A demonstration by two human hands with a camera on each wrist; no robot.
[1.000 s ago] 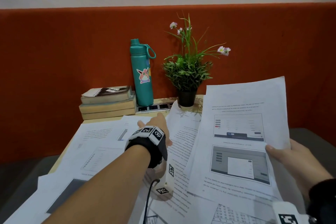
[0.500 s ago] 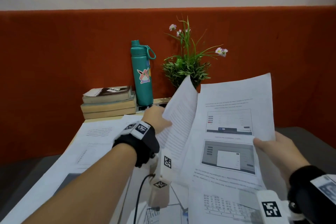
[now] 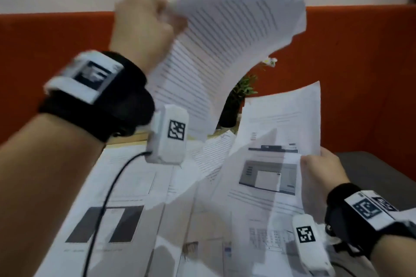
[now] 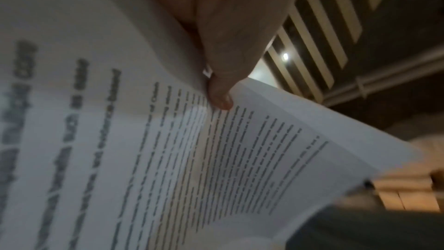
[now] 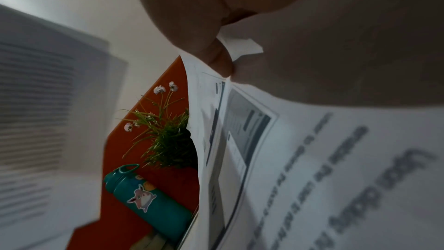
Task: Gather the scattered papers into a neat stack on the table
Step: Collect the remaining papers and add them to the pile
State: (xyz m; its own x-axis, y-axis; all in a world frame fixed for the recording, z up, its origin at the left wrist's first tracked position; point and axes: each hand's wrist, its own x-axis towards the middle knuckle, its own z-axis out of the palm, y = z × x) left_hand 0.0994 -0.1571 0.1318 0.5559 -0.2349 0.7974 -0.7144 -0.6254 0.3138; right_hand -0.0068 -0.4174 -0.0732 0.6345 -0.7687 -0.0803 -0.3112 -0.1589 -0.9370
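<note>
Paper feel: you are handling thin, light, floppy sheets; they are sagging under their own weight and would crease or slide if you squeeze or swing them.
Left hand: your left hand (image 3: 144, 27) is pinching the text sheet (image 3: 216, 56) by one edge, thumb over fingers, holding it in the air high above the table (image 3: 126, 143); the free end is curling downward.
Right hand: your right hand (image 3: 322, 177) is pinching the screenshot pages (image 3: 276, 164) at their right edge, thumb on top, just above the table's right side.
Loose papers: you are leaving more scattered sheets (image 3: 117, 204) overlapping on the table below both hands, none squared up.
Landmark: the potted plant (image 3: 238, 101) is standing at the table's far edge, partly hidden behind the raised sheet; the teal bottle (image 5: 149, 201) is sitting beside it.
Grip advice: you would do best taking each sheet near the middle of a long edge.
Progress: judging from the spread, you are early in the gathering.
Risk: a fast swing could fold the raised sheet.
</note>
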